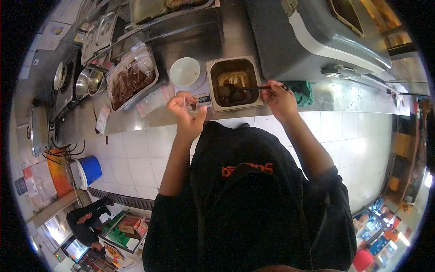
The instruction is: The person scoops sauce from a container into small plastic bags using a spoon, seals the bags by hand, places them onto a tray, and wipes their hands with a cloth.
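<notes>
My right hand (279,100) is closed around the dark handle of a ladle (235,92), whose bowl sits in the brown liquid of a square steel container (211,72). In my left hand (189,119) is a small clear cup (190,105), held between thumb and fingers just left of that container. Behind the left hand, a white bowl (185,72) stands on a scale (204,99), of which the dark button panel shows.
A tray of dark meat under plastic wrap (132,78) lies left of the bowl. The green cloth (302,93) rests right of my right hand, before a large grey appliance (317,41). A co-worker (86,222) is at the lower left.
</notes>
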`<state>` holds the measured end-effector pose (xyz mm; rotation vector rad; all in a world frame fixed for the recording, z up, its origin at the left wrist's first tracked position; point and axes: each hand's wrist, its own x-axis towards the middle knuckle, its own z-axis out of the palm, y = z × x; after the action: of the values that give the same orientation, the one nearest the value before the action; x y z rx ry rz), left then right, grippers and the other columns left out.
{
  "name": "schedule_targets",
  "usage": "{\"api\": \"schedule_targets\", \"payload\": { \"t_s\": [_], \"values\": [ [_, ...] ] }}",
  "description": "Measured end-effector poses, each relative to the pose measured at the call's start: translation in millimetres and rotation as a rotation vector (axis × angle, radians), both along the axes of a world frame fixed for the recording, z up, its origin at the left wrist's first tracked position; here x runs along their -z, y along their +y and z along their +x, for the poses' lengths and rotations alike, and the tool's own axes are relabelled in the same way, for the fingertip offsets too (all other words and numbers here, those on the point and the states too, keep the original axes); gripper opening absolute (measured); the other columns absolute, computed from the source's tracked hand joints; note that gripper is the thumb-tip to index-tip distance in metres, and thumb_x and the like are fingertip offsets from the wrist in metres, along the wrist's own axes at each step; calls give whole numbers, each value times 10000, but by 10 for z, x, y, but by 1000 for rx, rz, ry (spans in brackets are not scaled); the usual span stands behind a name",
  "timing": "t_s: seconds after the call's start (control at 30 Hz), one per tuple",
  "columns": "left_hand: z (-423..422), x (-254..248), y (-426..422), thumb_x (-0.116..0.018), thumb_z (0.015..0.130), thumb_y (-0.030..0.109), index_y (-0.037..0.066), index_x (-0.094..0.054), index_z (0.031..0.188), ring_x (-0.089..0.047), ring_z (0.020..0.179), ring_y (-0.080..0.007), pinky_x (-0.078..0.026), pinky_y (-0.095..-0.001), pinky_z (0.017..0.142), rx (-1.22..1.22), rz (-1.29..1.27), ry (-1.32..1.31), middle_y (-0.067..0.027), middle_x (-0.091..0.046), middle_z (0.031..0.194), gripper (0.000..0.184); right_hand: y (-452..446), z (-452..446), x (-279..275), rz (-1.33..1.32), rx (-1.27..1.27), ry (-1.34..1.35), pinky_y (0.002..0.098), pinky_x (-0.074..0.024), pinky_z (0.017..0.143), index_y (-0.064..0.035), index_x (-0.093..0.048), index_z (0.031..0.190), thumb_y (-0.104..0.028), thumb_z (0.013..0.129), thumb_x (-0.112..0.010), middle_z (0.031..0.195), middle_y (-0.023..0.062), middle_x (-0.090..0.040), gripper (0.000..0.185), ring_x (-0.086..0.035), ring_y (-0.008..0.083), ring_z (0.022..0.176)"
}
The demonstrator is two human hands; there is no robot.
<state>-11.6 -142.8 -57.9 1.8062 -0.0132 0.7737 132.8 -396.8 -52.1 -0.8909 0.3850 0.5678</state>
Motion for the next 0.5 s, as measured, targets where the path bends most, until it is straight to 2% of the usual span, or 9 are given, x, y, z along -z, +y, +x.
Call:
{"api": "schedule_targets", "payload": {
  "t_s": [0.13,0.37,0.4,0.5],
  "values": [
    [129,-112,-61,-675,786,3,102,-219,1138,-440,856,-184,-403,-350,787,31,-4,7,-126,-423,988,585,-69,19,-74,113,73,-101,363,-541,674,-11,-578,1022,-84,945,-527,894,141,-641,118,-653,272,773],
    [548,-559,-266,-683,783,-10,96,-187,1207,-449,859,-178,-407,-351,794,81,92,-8,-101,-397,983,662,-63,-49,-691,286,158,-394,379,-552,701,-8,-581,1047,-69,938,-542,947,175,-651,131,-670,294,803],
    [595,-571,-272,-691,785,-7,92,-156,1266,-461,873,-183,-419,-348,796,102,112,-16,-105,-400,1003,727,-61,-65,-767,312,162,-430,381,-555,707,-6,-581,1052,-63,937,-543,959,182,-653,134,-672,298,808],
    [695,-640,-352,-699,791,4,85,-119,1315,-475,864,-183,-430,-335,774,118,60,-44,-105,-418,1000,786,-29,-139,-1000,315,195,-545,392,-559,722,0,-583,1056,-46,944,-530,985,200,-652,133,-673,314,822]
  ]
}}
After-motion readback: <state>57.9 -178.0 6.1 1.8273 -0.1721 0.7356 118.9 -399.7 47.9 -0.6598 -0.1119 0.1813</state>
